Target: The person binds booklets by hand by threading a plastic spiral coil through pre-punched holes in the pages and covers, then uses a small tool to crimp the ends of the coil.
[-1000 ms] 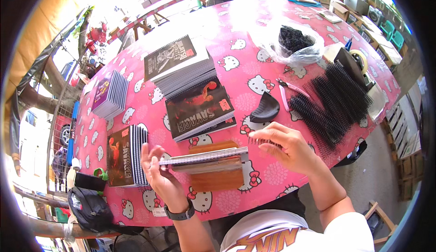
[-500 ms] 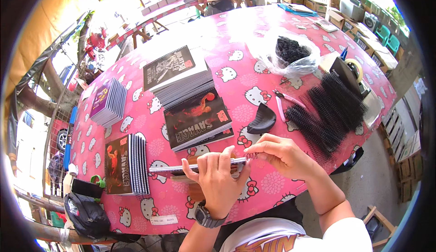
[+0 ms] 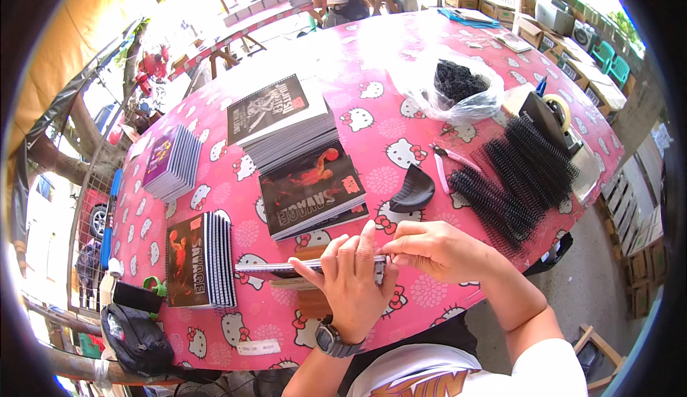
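Observation:
My left hand (image 3: 352,282) grips a thin notebook (image 3: 263,267) with its edge turned up, fingers over one side and thumb near its right end. At that right end my right hand (image 3: 438,251) is closed in a pinch, its fingertips touching the notebook's corner. The spiral binding coil there is almost wholly covered by my fingers. Below the notebook lies a brown wooden piece (image 3: 312,301), partly hidden by my left hand. Past my right hand rest a black curved holder (image 3: 413,189), pink-handled pliers (image 3: 458,159) and many black spiral coils (image 3: 526,175).
Notebook stacks stand at the middle (image 3: 308,189), at the left (image 3: 200,260) and further back, a purple one (image 3: 172,161). A plastic bag (image 3: 483,100) of black coils and a tape roll (image 3: 557,113) are at the far right. A black bag (image 3: 136,340) sits near left.
My right hand has moved left, closer to the notebook's end. The stretch of coil that showed between my fingers and the notebook is now covered. My left hand keeps its hold.

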A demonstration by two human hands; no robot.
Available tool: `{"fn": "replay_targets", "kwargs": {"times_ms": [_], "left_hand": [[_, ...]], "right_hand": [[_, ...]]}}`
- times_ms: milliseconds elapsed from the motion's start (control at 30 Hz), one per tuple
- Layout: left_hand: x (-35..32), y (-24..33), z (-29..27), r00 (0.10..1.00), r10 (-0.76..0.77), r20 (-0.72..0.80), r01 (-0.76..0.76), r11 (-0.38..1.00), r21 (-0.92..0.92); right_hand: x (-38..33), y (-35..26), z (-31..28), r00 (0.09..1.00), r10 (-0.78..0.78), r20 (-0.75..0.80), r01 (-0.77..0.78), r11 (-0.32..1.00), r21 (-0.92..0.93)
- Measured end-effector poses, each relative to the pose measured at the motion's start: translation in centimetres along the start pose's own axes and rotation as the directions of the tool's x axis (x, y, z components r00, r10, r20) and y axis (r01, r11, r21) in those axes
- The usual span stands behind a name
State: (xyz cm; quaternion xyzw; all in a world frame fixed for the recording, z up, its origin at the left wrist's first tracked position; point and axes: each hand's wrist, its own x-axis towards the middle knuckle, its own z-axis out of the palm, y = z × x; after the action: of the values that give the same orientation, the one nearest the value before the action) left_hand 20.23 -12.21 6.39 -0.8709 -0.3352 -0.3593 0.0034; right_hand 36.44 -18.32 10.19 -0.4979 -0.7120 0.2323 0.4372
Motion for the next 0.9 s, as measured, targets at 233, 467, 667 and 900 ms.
{"fn": "replay_targets", "kwargs": {"times_ms": [233,467,667,900], "left_hand": [[0.3,-1.1,-2.2,0.996,0.062,0.067,-0.044,0.967,-0.252],[0.7,-2.2,-3.4,0.972,0.196,0.126,-0.152,0.943,-0.297],[0.6,-1.7,-3.5,0.984,0.129,0.122,-0.089,0.954,-0.287],[1.5,-1.4,-3.8,0.994,0.084,0.075,-0.054,0.939,-0.339]], "right_hand": [[0.0,-0.3,0.3,0.999,-0.023,-0.031,0.021,0.998,-0.063],[1.4,2.9,-1.3,0.967,0.244,0.079,-0.248,0.967,0.049],[0.4,12.2,-1.6,0.935,0.351,-0.042,-0.3,0.725,-0.621],[-0.2,13.4,-1.1,0.926,0.34,-0.167,-0.369,0.71,-0.6]]}}
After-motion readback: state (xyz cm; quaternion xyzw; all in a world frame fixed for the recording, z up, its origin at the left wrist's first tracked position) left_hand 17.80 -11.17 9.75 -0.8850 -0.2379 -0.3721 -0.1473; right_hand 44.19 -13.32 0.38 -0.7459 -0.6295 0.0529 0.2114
